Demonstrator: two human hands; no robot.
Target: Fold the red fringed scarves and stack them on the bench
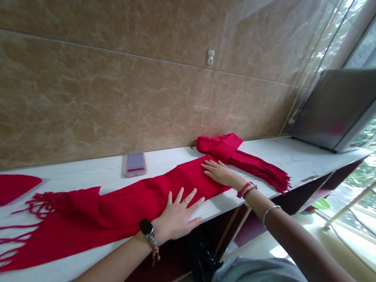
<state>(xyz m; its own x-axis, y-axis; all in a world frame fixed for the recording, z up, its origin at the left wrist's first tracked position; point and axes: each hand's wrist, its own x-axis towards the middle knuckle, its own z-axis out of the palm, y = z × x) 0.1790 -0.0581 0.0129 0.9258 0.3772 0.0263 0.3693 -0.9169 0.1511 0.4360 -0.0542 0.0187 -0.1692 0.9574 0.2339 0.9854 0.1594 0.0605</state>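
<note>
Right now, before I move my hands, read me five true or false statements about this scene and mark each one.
1. The left hand lies spread open over the red scarf. True.
2. The right hand is curled into a fist. False: its palm is down on the red cloth, with the fingers extended.
3. The silver bangle is around the left arm. False: it is around the right arm.
4. A small white figure is on the brown wall. True.
5. The fringe at the scarf's left end is tucked underneath. False: it lies loose over the white counter.
</note>
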